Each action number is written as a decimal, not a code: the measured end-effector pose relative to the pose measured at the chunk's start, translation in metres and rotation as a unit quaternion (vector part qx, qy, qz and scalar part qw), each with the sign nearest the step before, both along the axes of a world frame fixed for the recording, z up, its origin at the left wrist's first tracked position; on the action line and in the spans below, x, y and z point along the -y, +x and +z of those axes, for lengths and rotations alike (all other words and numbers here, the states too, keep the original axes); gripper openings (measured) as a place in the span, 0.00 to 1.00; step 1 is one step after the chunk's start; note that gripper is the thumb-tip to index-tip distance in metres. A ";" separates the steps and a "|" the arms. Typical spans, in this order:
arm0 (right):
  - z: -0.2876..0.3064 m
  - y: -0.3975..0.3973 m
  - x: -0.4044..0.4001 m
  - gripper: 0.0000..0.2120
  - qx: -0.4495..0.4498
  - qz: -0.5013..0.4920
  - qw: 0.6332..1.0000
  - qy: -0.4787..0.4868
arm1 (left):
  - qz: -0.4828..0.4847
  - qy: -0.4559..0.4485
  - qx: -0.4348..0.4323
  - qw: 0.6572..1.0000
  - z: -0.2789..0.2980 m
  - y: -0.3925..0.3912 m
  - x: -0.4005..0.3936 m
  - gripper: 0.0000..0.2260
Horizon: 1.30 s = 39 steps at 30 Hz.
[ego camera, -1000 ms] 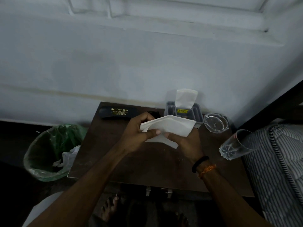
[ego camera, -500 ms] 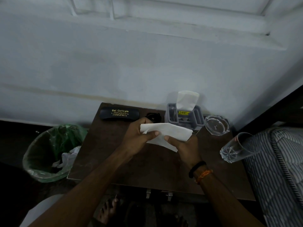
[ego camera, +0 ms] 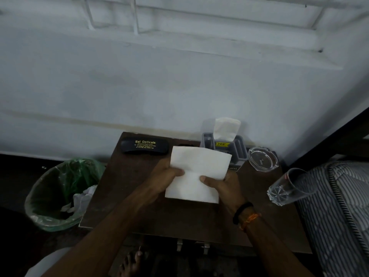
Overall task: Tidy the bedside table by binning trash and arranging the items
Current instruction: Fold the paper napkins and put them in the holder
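White napkin [ego camera: 196, 174] held flat over the middle of the bedside table [ego camera: 139, 196].

Lower left, the lined bin [ego camera: 58, 194] sits just off the table's edge. Left hand [ego camera: 165, 176] and right hand [ego camera: 221, 184] each pinch a side of the napkin, likely for folding. Bare wood lies below; a glass [ego camera: 287, 186] stands at the right edge.

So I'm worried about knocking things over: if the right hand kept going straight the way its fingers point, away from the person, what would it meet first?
Probably the grey plastic tissue holder behind the white paper napkin that the right hand grips; depth is unclear.
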State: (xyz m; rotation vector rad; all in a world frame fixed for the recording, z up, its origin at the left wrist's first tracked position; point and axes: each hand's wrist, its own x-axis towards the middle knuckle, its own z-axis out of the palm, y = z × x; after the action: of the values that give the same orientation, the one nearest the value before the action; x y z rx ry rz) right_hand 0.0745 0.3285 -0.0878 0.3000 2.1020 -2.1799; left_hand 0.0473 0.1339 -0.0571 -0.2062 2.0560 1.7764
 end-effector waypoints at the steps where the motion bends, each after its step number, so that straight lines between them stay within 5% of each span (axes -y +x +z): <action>1: 0.007 -0.002 -0.002 0.17 0.000 0.013 1.000 -0.010 | 0.001 0.022 0.009 1.000 0.004 -0.003 0.003 0.15; 14: 0.037 -0.016 -0.010 0.12 0.068 0.054 0.984 -0.153 | 0.022 0.195 0.089 0.976 0.024 -0.016 0.003 0.14; 22: 0.056 -0.018 -0.012 0.27 0.108 0.057 0.946 -0.299 | 0.102 0.331 0.161 0.924 0.025 -0.019 -0.005 0.13; 24: 0.053 -0.021 -0.014 0.22 0.118 0.066 0.931 -0.339 | 0.078 0.323 0.148 0.931 0.027 -0.020 -0.004 0.12; 26: 0.052 -0.024 -0.017 0.03 0.127 0.025 0.931 -0.340 | 0.061 0.307 0.146 0.938 0.030 -0.023 -0.002 0.09; 28: 0.051 -0.027 -0.022 0.13 0.130 0.010 0.936 -0.326 | 0.060 0.310 0.166 0.934 0.031 -0.027 0.001 0.07; 33: 0.052 -0.026 -0.024 0.17 0.124 0.010 0.949 -0.289 | 0.046 0.305 0.165 0.937 0.032 -0.027 0.008 0.07; 37: 0.056 -0.025 -0.023 0.07 0.129 -0.004 0.943 -0.306 | 0.047 0.275 0.134 0.951 0.032 -0.025 0.007 0.07; 39: 0.058 -0.025 -0.024 0.11 0.137 -0.007 0.945 -0.298 | 0.042 0.236 0.085 0.967 0.030 -0.024 0.007 0.13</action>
State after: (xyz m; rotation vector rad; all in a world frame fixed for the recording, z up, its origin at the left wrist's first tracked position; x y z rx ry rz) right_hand 0.0497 0.3530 -0.0295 0.5156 1.2281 -2.4738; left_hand 0.0234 0.1265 -0.0267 -0.2946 1.4750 2.1555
